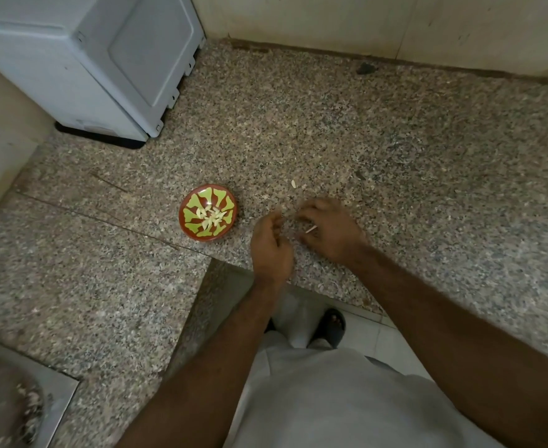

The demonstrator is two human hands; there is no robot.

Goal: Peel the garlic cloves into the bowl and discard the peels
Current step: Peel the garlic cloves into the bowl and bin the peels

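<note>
A small red bowl point(230, 202) with a green pattern sits on the speckled granite counter point(331, 130), holding several peeled garlic cloves point(210, 216). Just right of it, my left hand point(271, 245) and my right hand point(331, 229) are close together over the counter edge, fingers curled. A thin pale strip of garlic peel point(311, 229) sticks out beneath my right hand's fingers. My left hand's fingertips are curled inward; what they hold is hidden. One loose pale clove or bit of peel point(293, 183) lies on the counter beyond my hands.
A grey-white appliance point(98, 59) stands at the back left against the wall. A steel sink point(11, 402) with peels in it is at the bottom left. The counter forms an L, and my feet are on the tiled floor point(379, 337) below.
</note>
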